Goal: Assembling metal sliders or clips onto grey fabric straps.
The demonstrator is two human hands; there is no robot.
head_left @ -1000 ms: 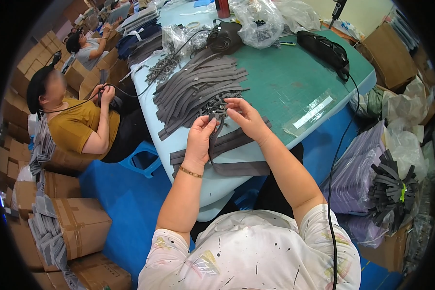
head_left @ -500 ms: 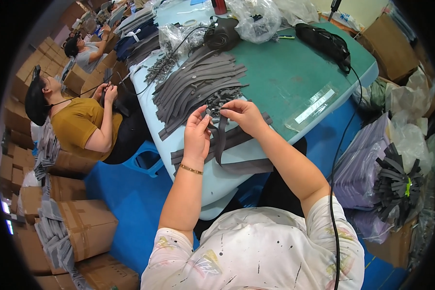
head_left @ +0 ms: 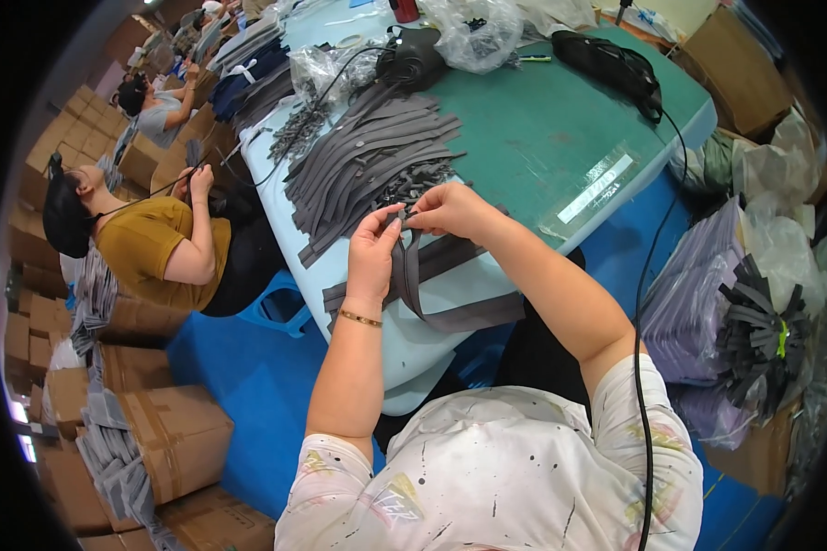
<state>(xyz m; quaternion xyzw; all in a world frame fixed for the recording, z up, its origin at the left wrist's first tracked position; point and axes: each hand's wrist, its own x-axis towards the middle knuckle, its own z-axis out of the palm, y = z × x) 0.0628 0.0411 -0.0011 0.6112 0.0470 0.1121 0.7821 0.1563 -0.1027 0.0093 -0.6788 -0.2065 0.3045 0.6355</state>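
Note:
My left hand [head_left: 373, 253] and my right hand [head_left: 452, 213] meet over the near part of the table, fingertips pinched close together. Between them is the end of a dark grey zipper tape [head_left: 473, 315], which loops down from my fingers and curves right along the table's near edge. My left fingers pinch a small piece at that end, too tiny to make out. Just beyond my fingers lies a heap of small dark metal parts [head_left: 420, 176], probably zipper sliders. A thick layer of grey zipper tapes [head_left: 354, 151] fans out beyond my left hand.
A green mat [head_left: 524, 129] covers the table's right side, with a black pouch [head_left: 606, 69] on it. Plastic bags [head_left: 478, 32] lie at the back. A co-worker in a mustard shirt [head_left: 161, 241] sits at left. Cartons [head_left: 179, 436] stand on the blue floor; a black cable hangs at right.
My right hand has moved left and slightly nearer, its fingertips now against those of my left. The tape's loop has shifted with it.

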